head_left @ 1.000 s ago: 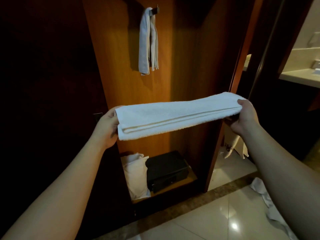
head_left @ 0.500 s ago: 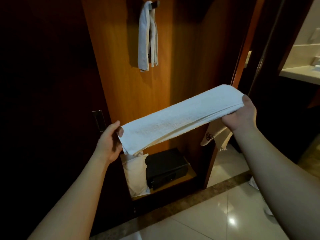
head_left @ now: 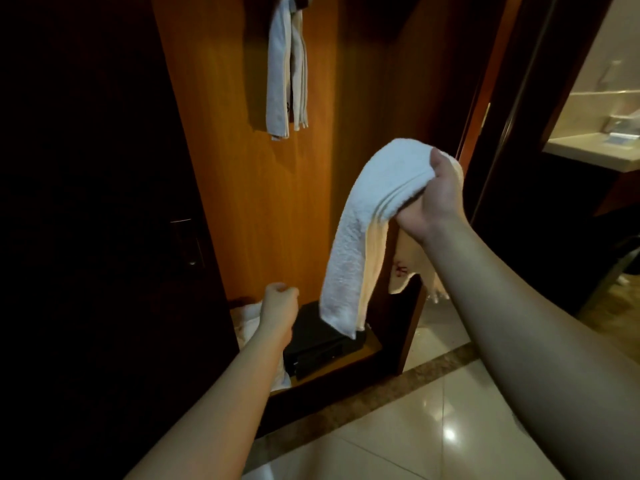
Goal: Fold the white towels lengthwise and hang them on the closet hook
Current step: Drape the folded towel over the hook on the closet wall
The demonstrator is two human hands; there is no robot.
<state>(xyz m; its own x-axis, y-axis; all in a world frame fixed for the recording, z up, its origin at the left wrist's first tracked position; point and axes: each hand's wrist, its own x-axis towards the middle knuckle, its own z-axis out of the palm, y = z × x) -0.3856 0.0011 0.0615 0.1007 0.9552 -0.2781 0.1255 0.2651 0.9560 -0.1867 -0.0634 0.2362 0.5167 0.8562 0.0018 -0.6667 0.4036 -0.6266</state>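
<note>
A folded white towel (head_left: 360, 233) hangs down in a long strip from my right hand (head_left: 433, 199), which grips it near one end at mid-right. My left hand (head_left: 278, 308) is lower, near the closet floor, curled into a loose fist with nothing in it. Another folded white towel (head_left: 285, 67) hangs on the dark closet hook (head_left: 303, 0) at the top of the wooden back panel.
On the closet's bottom shelf lie a black safe box (head_left: 322, 348) and a white bag (head_left: 247, 320). A dark closet door (head_left: 104, 202) stands at left. Glossy floor tiles (head_left: 433, 427) lie below; a bathroom counter (head_left: 595, 150) is at far right.
My left hand has let go of the towel and dropped down. The towel, held level between both hands before, now dangles from my right hand alone.
</note>
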